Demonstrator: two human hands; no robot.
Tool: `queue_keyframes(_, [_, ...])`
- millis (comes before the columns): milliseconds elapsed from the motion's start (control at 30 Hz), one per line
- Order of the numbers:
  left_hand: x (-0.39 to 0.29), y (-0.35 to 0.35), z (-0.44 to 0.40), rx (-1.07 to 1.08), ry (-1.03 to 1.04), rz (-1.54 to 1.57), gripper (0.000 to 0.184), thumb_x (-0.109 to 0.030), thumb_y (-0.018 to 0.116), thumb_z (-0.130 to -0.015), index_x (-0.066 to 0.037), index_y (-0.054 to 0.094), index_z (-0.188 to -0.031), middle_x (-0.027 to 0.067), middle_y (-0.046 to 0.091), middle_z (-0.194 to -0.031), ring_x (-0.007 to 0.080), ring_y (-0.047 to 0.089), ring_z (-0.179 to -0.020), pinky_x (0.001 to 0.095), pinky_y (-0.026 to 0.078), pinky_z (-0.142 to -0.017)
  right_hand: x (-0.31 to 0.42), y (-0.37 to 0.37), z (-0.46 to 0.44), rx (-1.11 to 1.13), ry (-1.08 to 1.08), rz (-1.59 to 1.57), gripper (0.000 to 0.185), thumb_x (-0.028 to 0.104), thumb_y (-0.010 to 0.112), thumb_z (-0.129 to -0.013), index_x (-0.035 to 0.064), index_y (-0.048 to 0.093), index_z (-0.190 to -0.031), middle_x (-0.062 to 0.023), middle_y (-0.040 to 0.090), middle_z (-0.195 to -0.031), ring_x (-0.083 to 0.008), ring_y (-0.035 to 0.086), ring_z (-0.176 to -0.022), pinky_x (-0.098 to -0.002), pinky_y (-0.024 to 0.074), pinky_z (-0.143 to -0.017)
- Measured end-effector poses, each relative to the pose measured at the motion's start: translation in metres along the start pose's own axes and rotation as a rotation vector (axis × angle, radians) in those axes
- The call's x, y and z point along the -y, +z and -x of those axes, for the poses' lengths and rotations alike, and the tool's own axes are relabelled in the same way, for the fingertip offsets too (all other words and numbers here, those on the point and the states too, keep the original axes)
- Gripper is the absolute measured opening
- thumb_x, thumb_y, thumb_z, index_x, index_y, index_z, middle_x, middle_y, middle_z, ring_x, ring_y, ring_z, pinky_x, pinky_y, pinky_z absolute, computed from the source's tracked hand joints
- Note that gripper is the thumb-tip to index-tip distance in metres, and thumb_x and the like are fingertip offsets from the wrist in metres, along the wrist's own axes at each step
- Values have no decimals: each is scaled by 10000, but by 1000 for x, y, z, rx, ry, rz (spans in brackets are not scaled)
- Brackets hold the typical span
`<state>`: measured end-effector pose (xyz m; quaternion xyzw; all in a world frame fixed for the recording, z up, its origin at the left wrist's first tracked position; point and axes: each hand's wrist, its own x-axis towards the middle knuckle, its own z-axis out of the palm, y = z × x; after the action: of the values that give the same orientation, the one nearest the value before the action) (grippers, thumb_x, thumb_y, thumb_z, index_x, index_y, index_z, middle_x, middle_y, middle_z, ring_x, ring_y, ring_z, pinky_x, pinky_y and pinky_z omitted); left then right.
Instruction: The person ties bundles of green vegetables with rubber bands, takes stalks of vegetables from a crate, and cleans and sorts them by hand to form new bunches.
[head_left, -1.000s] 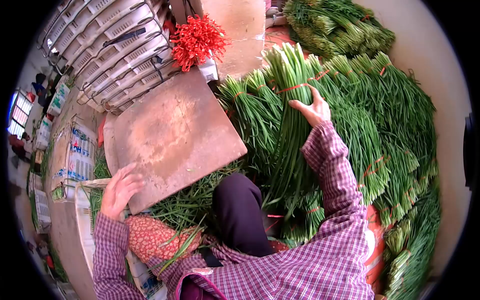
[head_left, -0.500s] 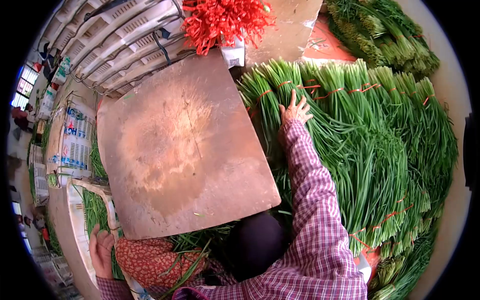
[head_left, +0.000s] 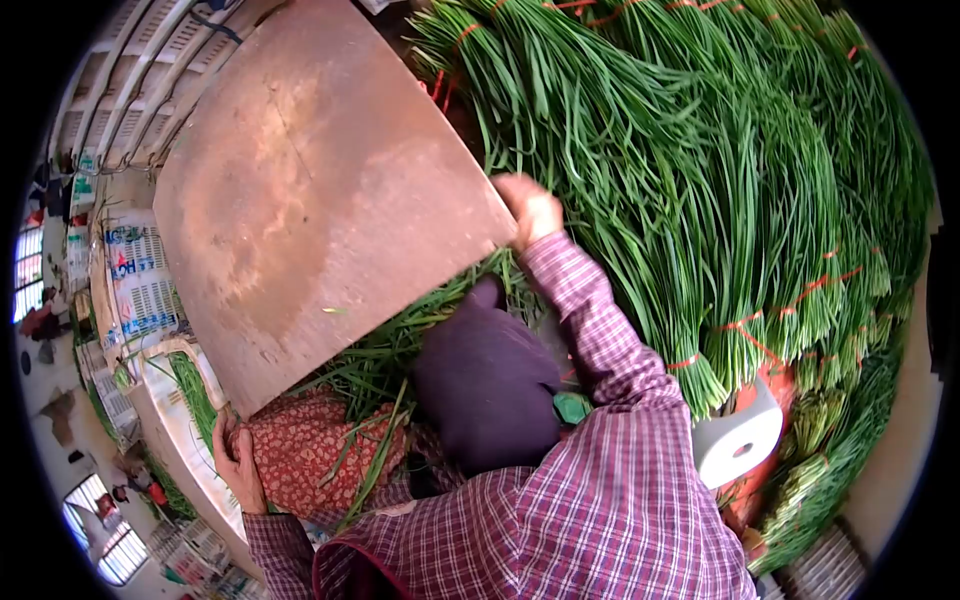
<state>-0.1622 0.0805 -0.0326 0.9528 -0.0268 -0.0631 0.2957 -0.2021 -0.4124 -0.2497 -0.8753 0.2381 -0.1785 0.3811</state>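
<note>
The board [head_left: 320,200] is a flat brown slab with scuffed pale patches, a darker stain and a small green scrap. Farther out, the bundles [head_left: 690,200] show long green leaves, pale ends and red ties. Half a second earlier the right hand is spread over a bundle; the right hand [head_left: 532,210] is now at the board's right edge by the near corner, blurred, fingers curled; a firm grip cannot be confirmed. The left hand [head_left: 238,470] is now against the red patterned cloth [head_left: 320,445], fingers extended, thumb slightly parted; whether it holds anything cannot be told. The board lies ahead of and between the hands, its near left corner just beyond the left fingers. Loose leaves [head_left: 375,375] lie between the hands, along its near edge. The bundles spread right of the right hand and past it. Slatted crates [head_left: 165,75] stand ahead of the left hand, beyond the board.
</note>
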Motion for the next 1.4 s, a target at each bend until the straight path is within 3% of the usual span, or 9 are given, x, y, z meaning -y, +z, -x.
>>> queue_keyframes(33, [3, 0, 1, 4, -11, 19, 513, -237, 598, -938, -4, 455, -1373, 181, 550, -1288, 263, 523, -1192, 380, 396, -1024, 7, 8, 20, 180, 229, -128, 130, 210, 604, -869, 153, 664, -970, -90, 662, -856, -285, 654, -837, -422, 529, -749])
queue_keyframes(233, [-59, 8, 3, 91, 246, -232, 267, -94, 625, -895, 19, 614, -1137, 116, 623, -1115, 214, 592, -1044, 313, 456, -914, -40, 67, 49, 161, 329, -223, 176, 233, 578, -881, 138, 683, -986, -153, 686, -932, -352, 647, -890, -432, 511, -813])
queue_keyframes(367, [-138, 45, 10, 322, 510, -317, 96, -30, 642, -825, 12, 688, -899, 128, 662, -739, 207, 643, -680, 306, 508, -640, -37, 81, 23, 145, 340, -214, 189, 260, 578, -893, 149, 692, -995, -150, 692, -917, -330, 653, -901, -430, 508, -823])
queue_keyframes(567, [-140, 177, -11, 723, 411, -9, 360, -99, 583, -861, -31, 586, -1215, 177, 593, -1181, 316, 567, -1130, 363, 441, -972, -21, 121, -35, 62, 380, -404, 184, 204, 571, -883, 130, 691, -1000, -162, 685, -956, -344, 651, -923, -421, 511, -853])
queue_keyframes(733, [-76, 263, -16, 644, 579, -761, 610, -394, 531, -907, -131, 374, -1434, 135, 294, -1509, 300, 210, -1424, 557, 227, -1115, -30, 155, -89, 6, 488, -318, 229, 179, 538, -875, 90, 673, -1037, -194, 684, -949, -343, 654, -943, -407, 506, -862])
queue_keyframes(900, [12, 283, 8, 919, 301, -918, 621, -413, 528, -905, -153, 358, -1442, 122, 253, -1523, 297, 187, -1431, 574, 214, -1113, -31, 163, -123, -51, 541, -495, 315, 246, 563, -878, 56, 616, -1124, -208, 666, -1038, -352, 627, -1007, -415, 473, -909])
queue_keyframes(1133, [83, 294, 20, 986, 180, -762, 637, -440, 525, -902, -184, 335, -1454, 103, 196, -1543, 293, 155, -1441, 599, 196, -1110, -46, 210, -177, -252, 511, -671, 453, 319, 770, -759, -1, 584, -1019, -165, 670, -915, -274, 623, -804, -384, 494, -762])
queue_keyframes(1267, [116, 301, 22, 976, 154, -686, 646, -456, 522, -901, -202, 322, -1460, 92, 164, -1555, 291, 136, -1446, 612, 185, -1108, -65, 226, -192, -201, 434, -689, 258, 259, 707, -761, 14, 639, -807, -156, 643, -723, -240, 612, -694, -373, 494, -691])
queue_keyframes(1400, [142, 310, 25, 965, 148, -622, 656, -471, 520, -899, -220, 308, -1467, 82, 131, -1566, 288, 117, -1452, 626, 175, -1106, -44, 197, -178, -158, 404, -877, 237, 262, 693, -804, 34, 660, -858, -81, 655, -754, -174, 597, -705, -330, 489, -721])
